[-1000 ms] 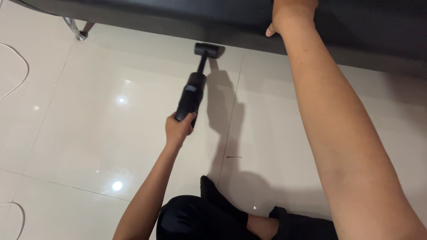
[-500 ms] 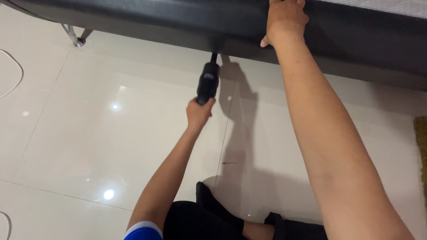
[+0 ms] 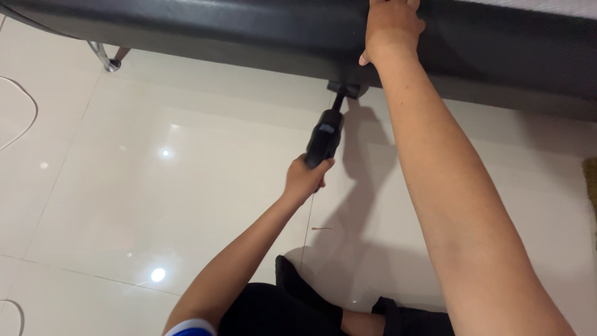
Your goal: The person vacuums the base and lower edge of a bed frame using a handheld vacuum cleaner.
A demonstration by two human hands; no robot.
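Far left: a white cable (image 3: pixel 25 118) lies curved on the glossy tiled floor (image 3: pixel 155 199); a chrome furniture leg (image 3: pixel 107 59) stands near the upper left corner. Centre: the left hand (image 3: pixel 305 179) is wrapped tight around the rear grip of a black handheld vacuum (image 3: pixel 324 137). The vacuum's nozzle (image 3: pixel 345 90) rests on the floor at the lower edge of the black padded furniture (image 3: pixel 217 25). Right: the right hand (image 3: pixel 388 28) is pressed against that furniture's front edge, fingers curled over its top.

my left hand (image 3: pixel 305 179) is stretched forward, fingers curled in a tight grip; my right hand (image 3: pixel 390 28) reaches farther ahead, arm straight, palm down.
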